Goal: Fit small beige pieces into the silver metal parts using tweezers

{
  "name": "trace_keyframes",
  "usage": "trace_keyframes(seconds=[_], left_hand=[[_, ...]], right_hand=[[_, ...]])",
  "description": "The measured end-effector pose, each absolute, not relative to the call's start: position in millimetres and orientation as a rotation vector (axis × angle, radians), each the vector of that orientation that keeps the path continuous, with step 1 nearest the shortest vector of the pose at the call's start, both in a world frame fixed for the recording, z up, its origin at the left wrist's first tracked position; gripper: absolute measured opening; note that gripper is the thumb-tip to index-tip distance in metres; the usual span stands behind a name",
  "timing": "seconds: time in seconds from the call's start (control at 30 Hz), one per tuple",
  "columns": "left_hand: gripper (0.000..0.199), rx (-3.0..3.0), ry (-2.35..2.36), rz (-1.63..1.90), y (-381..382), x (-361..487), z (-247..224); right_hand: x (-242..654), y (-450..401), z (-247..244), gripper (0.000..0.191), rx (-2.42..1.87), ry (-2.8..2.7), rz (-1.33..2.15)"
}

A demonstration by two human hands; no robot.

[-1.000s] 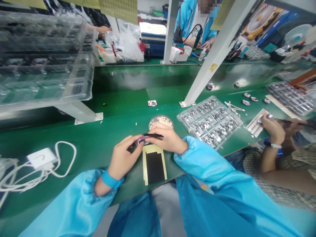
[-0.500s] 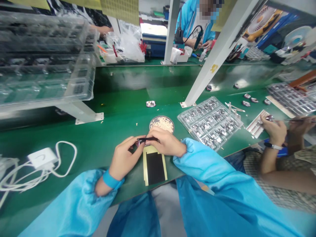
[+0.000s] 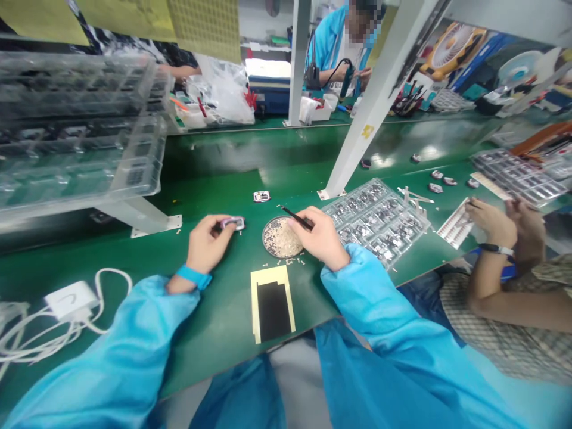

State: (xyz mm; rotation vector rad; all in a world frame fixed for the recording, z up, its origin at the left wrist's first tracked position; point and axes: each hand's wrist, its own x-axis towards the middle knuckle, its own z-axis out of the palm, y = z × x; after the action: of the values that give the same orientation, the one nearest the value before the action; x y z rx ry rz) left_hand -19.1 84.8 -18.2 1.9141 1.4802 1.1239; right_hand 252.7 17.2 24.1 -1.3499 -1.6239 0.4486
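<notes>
My left hand (image 3: 208,241) is closed around the edge of a small rounded device housing (image 3: 240,223), pinkish with a pale rim, just above the green bench. Black tweezers (image 3: 297,218) lie in my right hand (image 3: 319,235), with one end sticking out up and to the left. The fingertips of that hand are at the right side of a round dish (image 3: 277,238) full of tiny pale and dark parts; whether they pinch one is too small to tell. Below the dish is a black pad (image 3: 273,310) framed by yellow tape. Another housing (image 3: 261,196) rests behind the dish.
A clear tray (image 3: 379,220) of small parts lies to the right, by a white post (image 3: 357,125). Stacked clear trays (image 3: 80,155) stand on a rack at left, above a white adapter (image 3: 71,301) with cable. A co-worker's hands (image 3: 491,223) work at right; another person is opposite.
My hands have moved apart. The left went left with the housing; the right moved right with the tweezers, over to the dish. The black pad is now uncovered.
</notes>
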Motion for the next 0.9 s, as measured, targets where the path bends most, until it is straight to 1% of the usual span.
trace_keyframes(seconds=[0.07, 0.13, 0.2, 0.3, 0.37, 0.43, 0.5, 0.57, 0.7, 0.77, 0.9], left_hand=[[0.038, 1.870, 1.590, 1.144, 123, -20, -20], [0.043, 1.996, 1.744, 1.144, 152, -14, -18], [0.044, 2.231, 1.793, 1.130, 165, 1, -14], [0.050, 2.468, 1.757, 0.934, 164, 34, -11], [0.061, 2.439, 1.845, 0.761, 161, 55, -12], [0.069, 2.340, 1.958, 0.658, 165, 68, -15], [0.067, 2.267, 1.985, 0.635, 172, 71, -18], [0.059, 2.237, 1.947, 0.674, 178, 65, -20], [0.047, 2.215, 1.862, 0.769, 176, 43, -21], [0.047, 2.204, 1.837, 0.807, 170, 32, -23], [0.044, 2.220, 1.792, 0.866, 164, 21, -26]], right_hand=[[251, 17, 27, 0.022, -1.327, -1.545, 0.475], [251, 16, 29, 0.029, -1.328, -1.472, 0.486], [253, 15, 32, 0.037, -1.325, -1.445, 0.469], [257, 14, 35, 0.043, -1.282, -1.526, 0.407], [258, 14, 36, 0.043, -1.260, -1.601, 0.374], [259, 12, 35, 0.044, -1.252, -1.683, 0.378], [259, 7, 32, 0.044, -1.242, -1.766, 0.408], [259, -1, 26, 0.039, -1.243, -1.805, 0.427], [262, -24, 9, 0.026, -1.278, -1.639, 0.474], [260, -34, 1, 0.026, -1.245, -1.453, 0.641], [242, -46, -7, 0.033, -1.120, -1.237, 1.146]])
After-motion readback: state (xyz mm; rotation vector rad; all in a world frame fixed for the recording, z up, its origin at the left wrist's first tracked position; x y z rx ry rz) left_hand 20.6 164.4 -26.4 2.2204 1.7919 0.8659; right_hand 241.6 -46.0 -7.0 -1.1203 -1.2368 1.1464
